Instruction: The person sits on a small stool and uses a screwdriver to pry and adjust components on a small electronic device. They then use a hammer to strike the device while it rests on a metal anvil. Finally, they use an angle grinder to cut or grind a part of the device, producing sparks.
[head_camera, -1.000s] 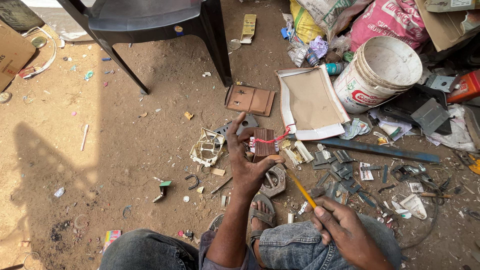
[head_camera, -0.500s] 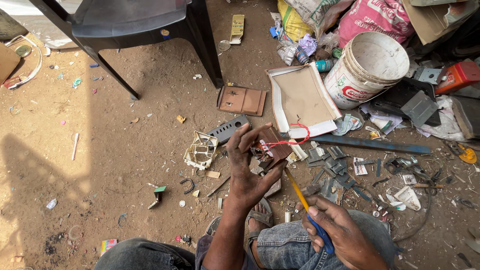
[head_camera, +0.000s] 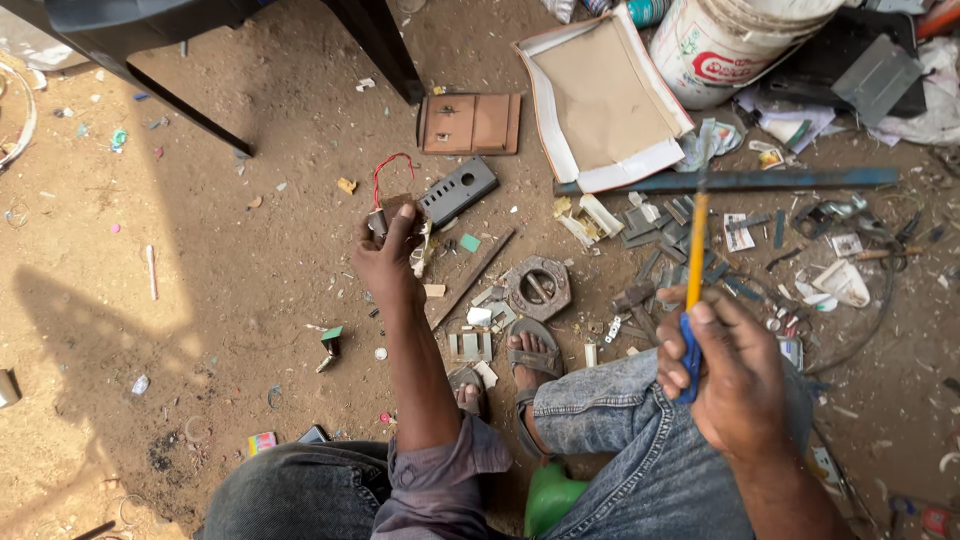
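My left hand (head_camera: 385, 255) reaches out over the dirt floor and grips a small brown electrical part (head_camera: 392, 212) with a looping red wire (head_camera: 385, 170). My right hand (head_camera: 735, 375) is raised over my right knee and holds a screwdriver (head_camera: 694, 275) with a yellow shaft and blue handle, tip pointing away from me. A dark grey perforated cover plate (head_camera: 457, 190) lies just beyond the left hand. A round grey metal fitting (head_camera: 537, 287) rests on the ground near my sandalled feet (head_camera: 533, 355).
A white bucket (head_camera: 730, 45) and an open shallow cardboard box (head_camera: 603, 95) sit at the far right. A brown switch plate (head_camera: 470, 123) lies beyond the left hand. A long blue metal bar (head_camera: 740, 181) and many scrap pieces cover the right. Black chair legs (head_camera: 375, 45) stand at top left.
My left hand has swung left with the wired part, away from the scrap pile. My right hand has lifted the screwdriver higher. The view has shifted closer and lower.
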